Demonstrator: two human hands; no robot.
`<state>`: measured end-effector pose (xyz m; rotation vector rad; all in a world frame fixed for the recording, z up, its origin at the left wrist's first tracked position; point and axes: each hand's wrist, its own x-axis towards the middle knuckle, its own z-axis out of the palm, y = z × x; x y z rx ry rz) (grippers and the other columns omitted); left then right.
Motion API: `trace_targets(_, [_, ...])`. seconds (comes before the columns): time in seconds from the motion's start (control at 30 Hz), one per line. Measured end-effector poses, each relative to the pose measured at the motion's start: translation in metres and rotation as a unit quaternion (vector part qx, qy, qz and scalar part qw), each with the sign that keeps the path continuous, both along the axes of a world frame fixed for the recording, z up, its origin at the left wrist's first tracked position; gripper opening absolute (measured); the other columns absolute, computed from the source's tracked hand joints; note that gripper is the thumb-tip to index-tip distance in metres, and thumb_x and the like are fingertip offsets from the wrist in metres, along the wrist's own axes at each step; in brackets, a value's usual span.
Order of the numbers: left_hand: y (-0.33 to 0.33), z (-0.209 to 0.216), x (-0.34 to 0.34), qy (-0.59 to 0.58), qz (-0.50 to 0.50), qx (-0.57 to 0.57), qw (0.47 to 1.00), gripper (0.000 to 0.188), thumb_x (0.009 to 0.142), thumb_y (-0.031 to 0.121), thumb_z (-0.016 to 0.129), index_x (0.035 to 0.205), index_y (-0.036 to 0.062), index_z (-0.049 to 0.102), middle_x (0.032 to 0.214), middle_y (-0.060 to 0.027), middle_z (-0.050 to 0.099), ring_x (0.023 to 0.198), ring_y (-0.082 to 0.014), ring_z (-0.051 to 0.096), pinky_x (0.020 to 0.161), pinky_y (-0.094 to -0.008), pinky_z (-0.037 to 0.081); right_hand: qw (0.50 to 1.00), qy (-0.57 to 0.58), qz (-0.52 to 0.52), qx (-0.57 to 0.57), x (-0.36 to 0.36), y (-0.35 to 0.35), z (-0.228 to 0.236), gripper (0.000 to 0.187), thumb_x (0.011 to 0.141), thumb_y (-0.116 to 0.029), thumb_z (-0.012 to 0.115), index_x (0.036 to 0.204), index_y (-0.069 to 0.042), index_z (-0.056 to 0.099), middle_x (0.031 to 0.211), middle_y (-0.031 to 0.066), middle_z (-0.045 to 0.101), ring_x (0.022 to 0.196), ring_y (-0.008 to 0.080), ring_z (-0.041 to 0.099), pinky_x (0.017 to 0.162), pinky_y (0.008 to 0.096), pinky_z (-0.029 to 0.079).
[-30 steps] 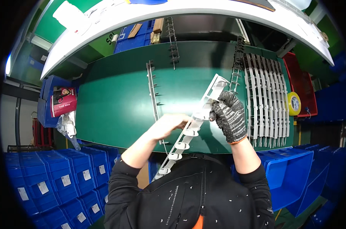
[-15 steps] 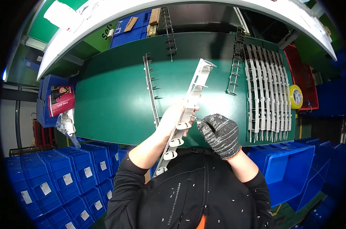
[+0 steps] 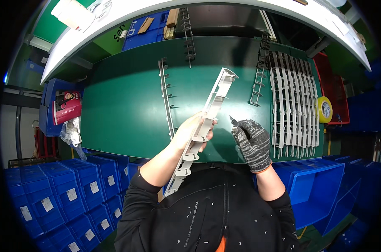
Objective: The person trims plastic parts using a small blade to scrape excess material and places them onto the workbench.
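My bare left hand (image 3: 189,133) is closed around the middle of a long pale strip (image 3: 212,107) with rounded tabs along it. The strip slants from near my chest up toward the far right, held above the table. To the right of it, apart from it, my right hand (image 3: 253,140) wears a dark grey speckled glove with an orange cuff. Its fingers are pinched on a small dark pointed blade (image 3: 233,121), whose tip points up and left; the rest is hidden in the glove. A thinner tabbed strip (image 3: 165,96) lies on the table left of my left hand.
On the green table (image 3: 115,113), several similar strips (image 3: 293,101) lie side by side at right, beside a yellow tape roll (image 3: 324,109). Two darker strips lie farther back. Blue bins (image 3: 312,185) stand at lower right, with stacked ones at lower left. A white shelf edge crosses the top.
My right hand has drawn away from the strip, to the right, with the blade now showing. The held strip has shifted slightly, its far end a little lower in view.
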<state>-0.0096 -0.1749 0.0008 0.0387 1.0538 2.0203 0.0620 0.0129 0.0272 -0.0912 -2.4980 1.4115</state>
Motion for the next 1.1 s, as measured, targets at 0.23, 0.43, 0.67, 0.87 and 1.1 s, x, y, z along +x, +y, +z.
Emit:
trace_targets(0.23, [-0.002,-0.001,-0.001,-0.009,0.015,-0.008,1.0,0.044,0.086,0.034,0.051,0.111,-0.0004,0.043,0.088,-0.0065,0.048,0.067,-0.0139,0.054,0.034,-0.0236,0.047,0.993,-0.005,0.105,0.058,0.002,-0.019,-0.002,0.016,0.076,-0.02,0.061,0.079,-0.004,0.062,0.074,0.0143,0.059,0.066,0.0306,0.057,0.059,0.0382,0.045])
trace_targets(0.43, [-0.003,0.0,0.0,-0.002,0.006,-0.012,1.0,0.043,0.087,0.035,0.05,0.111,-0.0002,0.043,0.089,-0.0072,0.048,0.066,-0.0142,0.053,0.034,-0.0228,0.046,0.997,-0.011,0.057,0.052,0.0,-0.016,0.001,0.011,0.076,-0.013,0.06,0.079,-0.002,0.061,0.067,0.0133,0.057,0.059,0.0284,0.056,0.055,0.035,0.044])
trace_targets(0.67, [0.0,0.005,-0.001,0.003,0.013,-0.052,0.999,0.035,0.087,0.036,0.051,0.097,0.0026,0.051,0.076,-0.0034,0.048,0.059,-0.0099,0.051,0.034,-0.0202,0.039,0.998,0.01,0.054,0.032,0.001,-0.012,-0.002,0.015,0.079,-0.017,0.058,0.08,-0.003,0.062,0.071,0.0137,0.059,0.062,0.0294,0.057,0.057,0.0367,0.045])
trace_targets(0.87, [-0.002,0.004,-0.007,0.125,0.03,-0.195,0.972,0.028,0.085,0.029,0.057,0.074,0.0028,0.057,0.072,0.0005,0.049,0.057,-0.0056,0.042,0.048,-0.0169,0.032,0.983,-0.065,0.09,-0.145,-0.004,0.007,0.007,0.017,0.083,-0.016,0.051,0.08,-0.002,0.061,0.07,0.0142,0.058,0.063,0.0301,0.056,0.057,0.037,0.044])
trace_targets(1.1, [0.007,0.007,0.004,0.199,0.054,-0.217,0.954,0.025,0.084,0.02,0.059,0.07,-0.001,0.055,0.081,-0.0014,0.05,0.069,-0.0069,0.044,0.061,-0.0199,0.035,0.991,0.043,0.044,0.118,-0.015,0.001,0.002,0.017,0.083,-0.016,0.05,0.083,-0.003,0.061,0.074,0.0142,0.058,0.066,0.0298,0.056,0.059,0.0378,0.045])
